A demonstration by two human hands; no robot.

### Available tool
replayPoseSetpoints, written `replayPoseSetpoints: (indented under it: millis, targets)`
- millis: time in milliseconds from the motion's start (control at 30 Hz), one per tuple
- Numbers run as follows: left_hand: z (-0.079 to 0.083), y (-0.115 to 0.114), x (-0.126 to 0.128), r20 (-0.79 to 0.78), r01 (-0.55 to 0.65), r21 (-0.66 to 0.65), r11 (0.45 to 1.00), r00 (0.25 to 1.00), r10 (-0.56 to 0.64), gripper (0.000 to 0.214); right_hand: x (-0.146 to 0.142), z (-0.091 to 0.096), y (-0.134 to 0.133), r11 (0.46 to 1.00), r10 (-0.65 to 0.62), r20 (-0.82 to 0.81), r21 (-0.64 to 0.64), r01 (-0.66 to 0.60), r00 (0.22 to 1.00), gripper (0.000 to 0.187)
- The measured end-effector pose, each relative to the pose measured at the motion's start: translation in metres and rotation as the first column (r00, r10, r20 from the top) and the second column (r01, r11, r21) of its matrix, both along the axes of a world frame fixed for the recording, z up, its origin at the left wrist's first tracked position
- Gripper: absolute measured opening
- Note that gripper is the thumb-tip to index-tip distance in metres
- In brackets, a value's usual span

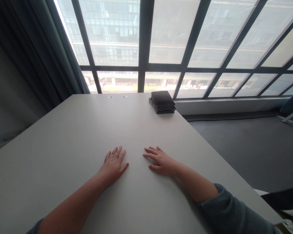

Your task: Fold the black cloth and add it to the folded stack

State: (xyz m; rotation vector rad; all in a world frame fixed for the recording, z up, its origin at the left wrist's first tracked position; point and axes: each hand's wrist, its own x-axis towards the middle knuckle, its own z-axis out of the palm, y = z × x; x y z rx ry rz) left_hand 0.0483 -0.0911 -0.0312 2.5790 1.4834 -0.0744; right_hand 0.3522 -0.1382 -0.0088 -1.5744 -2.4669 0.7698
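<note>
My left hand (114, 165) lies palm down on the white table (88, 133), fingers spread and pointing away from me. To its right, a short gap apart, my right hand (160, 161) rests on the same surface with its fingers apart and angled to the left. Neither hand holds anything. Farther off, by the table's far right corner, sits a stack of dark, flat, folded-looking pieces (162, 102); what they are made of I cannot tell. Both hands are apart from the stack.
Two small round fittings (109, 97) are set near the table's far edge. Behind stands a large dark-framed window (144, 45), with a dark curtain (51, 48) at left. Grey floor (234, 146) lies past the table's right edge, where a dark item (283, 198) shows.
</note>
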Motion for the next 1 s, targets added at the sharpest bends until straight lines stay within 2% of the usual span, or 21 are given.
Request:
replayPoseSetpoints:
  millis: [133,400,733,867,1000]
  targets:
    - [0.006,-0.001,0.002,-0.027,-0.010,-0.017,1.000,1.000,0.009,0.072,0.000,-0.001,0.000,1.000,0.003,0.012,0.005,-0.003,1.000,0.067]
    - [0.001,0.001,0.000,-0.001,0.003,-0.005,1.000,1.000,-0.003,0.072,0.000,-0.006,0.001,0.999,0.003,0.011,0.043,-0.004,1.000,0.066]
    - [0.005,-0.002,0.004,-0.012,-0.021,-0.016,1.000,1.000,0.021,0.071,0.004,-0.010,0.013,0.991,0.023,0.012,0.134,-0.025,1.000,0.057]
    - [0.000,-0.001,0.002,0.005,-0.018,0.001,1.000,1.000,0.018,0.071,0.008,-0.013,0.027,0.983,0.038,0.034,0.178,-0.043,0.999,0.056]
    - [0.000,-0.001,0.001,-0.003,-0.018,-0.003,1.000,1.000,0.018,0.071,0.021,-0.018,0.066,0.962,0.007,0.069,0.270,-0.026,0.998,0.053]
